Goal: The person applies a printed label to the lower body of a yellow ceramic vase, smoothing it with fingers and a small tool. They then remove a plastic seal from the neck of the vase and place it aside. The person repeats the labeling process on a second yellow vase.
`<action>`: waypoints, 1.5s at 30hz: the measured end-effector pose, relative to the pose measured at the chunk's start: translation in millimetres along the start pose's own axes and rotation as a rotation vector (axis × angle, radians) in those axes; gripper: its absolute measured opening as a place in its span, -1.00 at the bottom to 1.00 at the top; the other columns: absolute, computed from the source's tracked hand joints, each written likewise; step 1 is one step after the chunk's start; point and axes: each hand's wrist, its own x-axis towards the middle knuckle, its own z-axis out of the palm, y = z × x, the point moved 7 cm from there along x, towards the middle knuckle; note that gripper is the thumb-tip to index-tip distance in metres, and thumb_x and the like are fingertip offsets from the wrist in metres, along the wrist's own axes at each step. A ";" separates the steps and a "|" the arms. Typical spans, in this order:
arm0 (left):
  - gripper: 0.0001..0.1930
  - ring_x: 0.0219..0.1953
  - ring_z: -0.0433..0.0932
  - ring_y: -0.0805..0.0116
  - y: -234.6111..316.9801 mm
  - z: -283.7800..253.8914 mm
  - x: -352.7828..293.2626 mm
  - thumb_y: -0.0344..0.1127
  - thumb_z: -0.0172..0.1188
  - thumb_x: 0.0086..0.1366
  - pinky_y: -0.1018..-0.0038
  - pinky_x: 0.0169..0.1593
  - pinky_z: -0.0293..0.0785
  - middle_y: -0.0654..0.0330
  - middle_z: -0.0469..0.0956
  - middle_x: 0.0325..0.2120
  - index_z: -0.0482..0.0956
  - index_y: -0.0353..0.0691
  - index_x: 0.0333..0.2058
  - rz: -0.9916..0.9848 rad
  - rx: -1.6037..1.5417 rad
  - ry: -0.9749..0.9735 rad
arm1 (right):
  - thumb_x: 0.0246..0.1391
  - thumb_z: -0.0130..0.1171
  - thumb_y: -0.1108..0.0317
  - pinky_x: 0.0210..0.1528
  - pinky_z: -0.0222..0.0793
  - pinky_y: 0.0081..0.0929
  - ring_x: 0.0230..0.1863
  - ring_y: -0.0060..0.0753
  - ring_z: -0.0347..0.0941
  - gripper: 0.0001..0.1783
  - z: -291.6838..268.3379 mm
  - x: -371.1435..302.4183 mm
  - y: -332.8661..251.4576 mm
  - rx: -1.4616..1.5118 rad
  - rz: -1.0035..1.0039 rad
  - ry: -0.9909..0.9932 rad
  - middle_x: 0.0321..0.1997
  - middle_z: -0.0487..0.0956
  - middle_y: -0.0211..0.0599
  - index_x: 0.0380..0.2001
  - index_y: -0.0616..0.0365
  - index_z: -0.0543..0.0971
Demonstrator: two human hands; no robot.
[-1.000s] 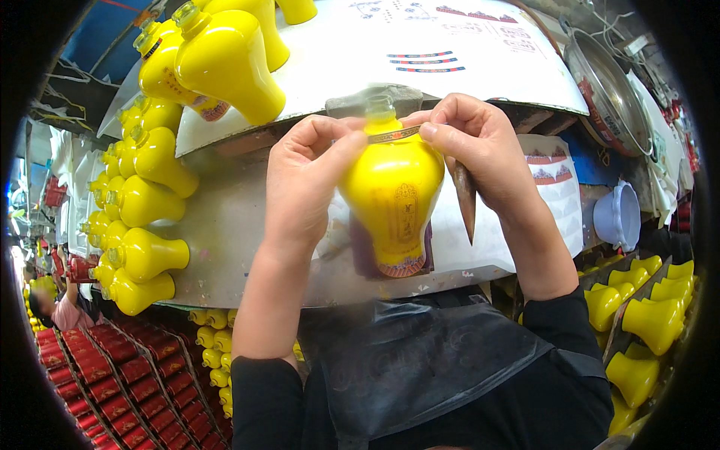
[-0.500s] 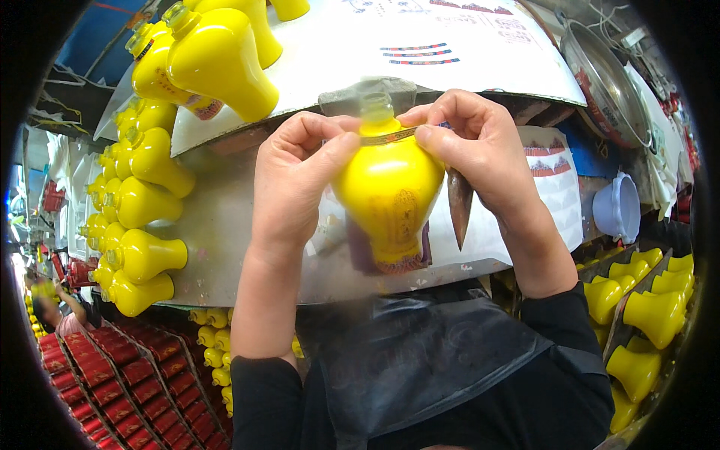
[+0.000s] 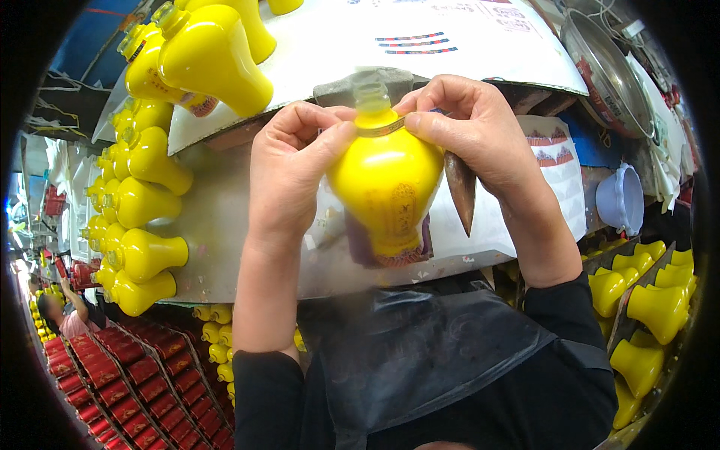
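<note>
A: ok so what's everything sitting on?

B: Mostly a grey bench (image 3: 217, 247). Yellow bottles (image 3: 150, 199) crowd its left end, and a white sheet (image 3: 562, 206) with printed patterns covers a lot of the right. There's a purple pad (image 3: 361, 247) around the middle of the near side, plus tiny scraps (image 3: 469, 259) dotted about.

A: and the white thing at the far side?

B: Raised board (image 3: 322, 45). More bottles (image 3: 217, 60) at its left end, three skinny dark strips (image 3: 412, 43) mid-board, prints (image 3: 514, 19) off to the far right.

A: anything lower down?

B: Yeah, near right: a rack (image 3: 651, 271) loaded with yellow bottles too.
</note>
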 end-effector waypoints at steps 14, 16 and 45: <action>-0.81 -0.12 0.57 0.54 1.6 7.6 -5.8 -0.39 0.25 0.36 0.56 0.04 0.49 0.25 0.66 -0.18 0.65 -0.32 -0.10 -0.022 0.013 -0.060 | 0.13 0.36 0.33 0.01 0.57 -0.50 -0.16 -0.49 0.62 -0.87 0.6 -3.2 -1.9 0.018 0.011 -0.010 -0.12 0.70 -0.22 -0.36 0.16 0.65; -0.81 -0.13 0.56 0.54 1.8 6.4 -4.1 -0.34 0.24 0.38 0.56 0.03 0.47 0.26 0.66 -0.19 0.66 -0.31 -0.12 -0.018 0.006 -0.063 | 0.14 0.36 0.33 0.00 0.57 -0.50 -0.16 -0.49 0.61 -0.86 0.6 -2.3 -0.7 0.031 0.012 -0.010 -0.12 0.69 -0.23 -0.36 0.16 0.65; -0.75 -0.23 0.61 0.51 -12.6 6.9 22.4 -0.42 0.42 0.23 0.56 -0.04 0.52 0.23 0.66 -0.27 0.63 -0.30 -0.14 -0.151 0.028 0.005 | 0.16 0.35 0.22 -0.05 0.57 -0.53 -0.18 -0.48 0.62 -0.80 -2.4 18.7 21.8 0.031 0.030 -0.029 -0.15 0.68 -0.23 -0.32 0.13 0.64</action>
